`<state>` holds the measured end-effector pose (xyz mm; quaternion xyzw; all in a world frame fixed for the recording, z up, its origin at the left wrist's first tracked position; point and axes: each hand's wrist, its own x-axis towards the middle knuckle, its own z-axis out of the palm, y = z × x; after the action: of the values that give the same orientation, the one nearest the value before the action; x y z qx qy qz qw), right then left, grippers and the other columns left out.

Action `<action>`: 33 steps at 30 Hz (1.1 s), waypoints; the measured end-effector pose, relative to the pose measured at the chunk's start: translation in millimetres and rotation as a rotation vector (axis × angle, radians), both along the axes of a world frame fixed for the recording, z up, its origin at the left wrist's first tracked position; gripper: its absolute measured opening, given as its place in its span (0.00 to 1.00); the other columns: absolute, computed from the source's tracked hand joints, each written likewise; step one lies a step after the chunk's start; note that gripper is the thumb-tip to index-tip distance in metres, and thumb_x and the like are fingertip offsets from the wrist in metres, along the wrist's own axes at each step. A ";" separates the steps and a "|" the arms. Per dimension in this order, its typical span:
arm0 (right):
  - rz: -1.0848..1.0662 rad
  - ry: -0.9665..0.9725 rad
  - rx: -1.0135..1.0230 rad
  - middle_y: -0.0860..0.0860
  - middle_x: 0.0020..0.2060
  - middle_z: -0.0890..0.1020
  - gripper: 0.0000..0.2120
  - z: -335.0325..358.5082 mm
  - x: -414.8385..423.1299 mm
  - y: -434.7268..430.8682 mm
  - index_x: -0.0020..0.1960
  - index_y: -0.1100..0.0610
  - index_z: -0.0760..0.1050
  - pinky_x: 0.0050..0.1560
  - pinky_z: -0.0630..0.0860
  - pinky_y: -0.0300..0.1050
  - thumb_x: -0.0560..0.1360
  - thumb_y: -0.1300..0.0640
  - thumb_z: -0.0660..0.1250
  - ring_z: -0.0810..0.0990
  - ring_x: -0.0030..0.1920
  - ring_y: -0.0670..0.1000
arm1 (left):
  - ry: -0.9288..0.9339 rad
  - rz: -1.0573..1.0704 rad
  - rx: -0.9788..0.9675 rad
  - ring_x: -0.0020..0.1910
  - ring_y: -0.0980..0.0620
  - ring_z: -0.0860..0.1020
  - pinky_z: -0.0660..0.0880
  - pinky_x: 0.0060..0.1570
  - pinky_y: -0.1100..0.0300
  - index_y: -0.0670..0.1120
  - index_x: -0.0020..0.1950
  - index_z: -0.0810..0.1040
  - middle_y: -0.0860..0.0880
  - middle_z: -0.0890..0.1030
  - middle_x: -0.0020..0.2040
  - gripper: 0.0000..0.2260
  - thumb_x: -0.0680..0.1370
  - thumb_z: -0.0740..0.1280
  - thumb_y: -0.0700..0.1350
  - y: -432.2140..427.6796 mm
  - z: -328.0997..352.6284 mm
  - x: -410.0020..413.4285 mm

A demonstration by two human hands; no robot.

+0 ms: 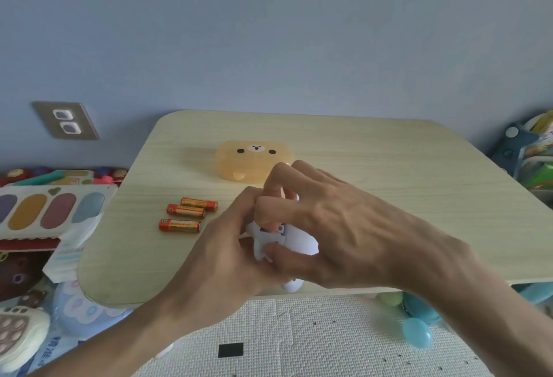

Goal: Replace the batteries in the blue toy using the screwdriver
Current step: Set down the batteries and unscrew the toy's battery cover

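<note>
The pale blue-white toy [294,240] is held between both hands just above the near half of the light wooden table [389,197]. My left hand [221,260] cups it from the left and below. My right hand [332,227] wraps over it from the right, with fingertips pressed into what looks like its open battery bay. Three orange batteries [187,215] lie loose on the table to the left of my hands. No screwdriver shows in view; my hands hide most of the toy.
A translucent orange bear-face box [254,164] sits on the table behind my hands. Colourful toys [45,212] crowd the floor at the left, more toys [532,152] at the right. A turquoise plastic egg [417,333] lies on the white floor mat [299,331].
</note>
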<state>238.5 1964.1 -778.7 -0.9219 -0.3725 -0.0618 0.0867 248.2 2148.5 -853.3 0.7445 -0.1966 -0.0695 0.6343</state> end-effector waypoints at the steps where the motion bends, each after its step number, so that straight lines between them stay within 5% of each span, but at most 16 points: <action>1: 0.008 0.000 -0.004 0.48 0.56 0.75 0.09 0.3 0.5 -1.0 0.58 0.45 0.77 0.53 0.74 0.43 0.80 0.44 0.68 0.74 0.53 0.51 | 0.002 -0.008 0.001 0.43 0.57 0.83 0.80 0.44 0.59 0.61 0.50 0.78 0.58 0.84 0.45 0.27 0.69 0.82 0.31 0.4 0.7 -0.4; 7: 0.033 0.010 0.026 0.46 0.54 0.75 0.03 2.4 -1.4 -8.7 0.55 0.44 0.73 0.48 0.67 0.34 0.82 0.50 0.64 0.74 0.51 0.49 | -0.011 -0.022 0.010 0.44 0.59 0.83 0.79 0.46 0.64 0.58 0.51 0.78 0.60 0.85 0.45 0.22 0.70 0.83 0.38 -0.2 3.8 -1.2; 14: 0.009 -0.023 0.215 0.48 0.45 0.80 0.04 5.5 -8.7 -29.4 0.52 0.54 0.76 0.39 0.77 0.49 0.82 0.54 0.64 0.79 0.40 0.53 | 0.026 -0.026 -0.006 0.51 0.48 0.88 0.85 0.51 0.52 0.49 0.61 0.77 0.51 0.88 0.53 0.25 0.69 0.83 0.43 3.2 4.0 -0.1; 19: -0.053 -0.007 0.251 0.44 0.66 0.79 0.18 -8.7 -20.6 -48.5 0.65 0.48 0.75 0.47 0.85 0.49 0.80 0.42 0.71 0.86 0.53 0.51 | 0.018 0.000 0.034 0.48 0.54 0.88 0.83 0.46 0.62 0.54 0.59 0.77 0.55 0.88 0.51 0.25 0.67 0.84 0.44 3.6 4.6 -1.3; 26: -0.173 -0.017 0.567 0.49 0.68 0.77 0.24 -6.6 -21.2 -73.1 0.70 0.50 0.76 0.57 0.84 0.50 0.76 0.59 0.77 0.84 0.63 0.52 | 0.015 0.018 0.049 0.49 0.57 0.88 0.81 0.46 0.68 0.59 0.57 0.79 0.56 0.89 0.53 0.27 0.63 0.85 0.47 4.1 8.1 -2.6; 33: -0.579 0.026 0.157 0.33 0.63 0.80 0.38 -16.3 -8.9 -162.9 0.79 0.35 0.63 0.59 0.80 0.46 0.73 0.48 0.73 0.79 0.59 0.36 | 0.024 0.018 0.061 0.47 0.57 0.87 0.81 0.46 0.67 0.64 0.54 0.78 0.56 0.88 0.53 0.26 0.62 0.84 0.51 2.9 11.3 -4.2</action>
<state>229.6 1801.2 -795.0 -0.9810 -0.0869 -0.1008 0.1411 244.0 2151.4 -842.0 0.7644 -0.1800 -0.0790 0.6141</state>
